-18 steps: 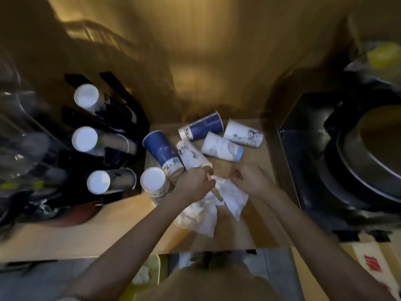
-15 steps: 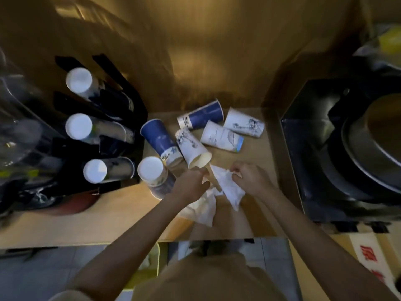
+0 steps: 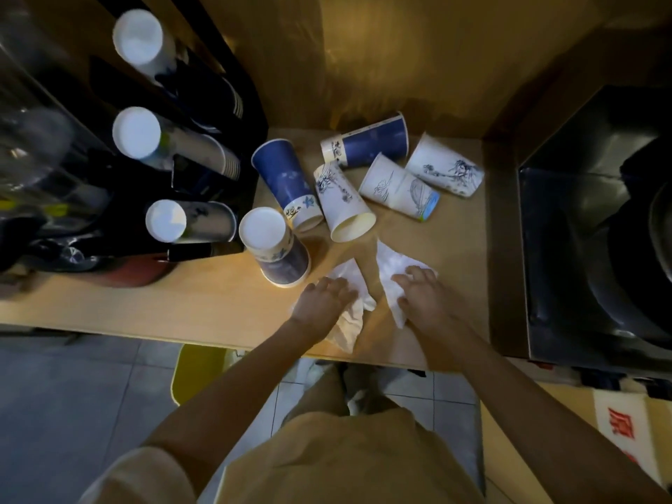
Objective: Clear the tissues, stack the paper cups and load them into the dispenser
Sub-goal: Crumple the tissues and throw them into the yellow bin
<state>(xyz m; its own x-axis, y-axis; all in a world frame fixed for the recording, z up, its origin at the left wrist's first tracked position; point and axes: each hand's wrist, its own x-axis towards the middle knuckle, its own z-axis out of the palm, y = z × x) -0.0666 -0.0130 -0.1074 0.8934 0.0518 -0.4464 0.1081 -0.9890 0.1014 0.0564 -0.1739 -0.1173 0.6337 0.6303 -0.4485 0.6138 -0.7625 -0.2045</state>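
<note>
Two white tissues lie near the front edge of the wooden table. My left hand lies palm down on the crumpled left tissue, fingers curled over it. My right hand presses the right tissue, which shows beyond its fingertips and under its palm. Behind them several paper cups lie on their sides: a blue cup, a white cup, another blue cup and two white cups. One cup stands upside down. The black dispenser at the left holds three cup stacks.
A black metal appliance fills the right side, close to my right arm. A wooden wall backs the table. A yellow bin stands on the tiled floor under the table's front edge. A cardboard box sits at the bottom right.
Both hands have come back toward the table's front edge, dragging the tissues away from the cups. The two tissues now lie apart. The cups have not moved.
</note>
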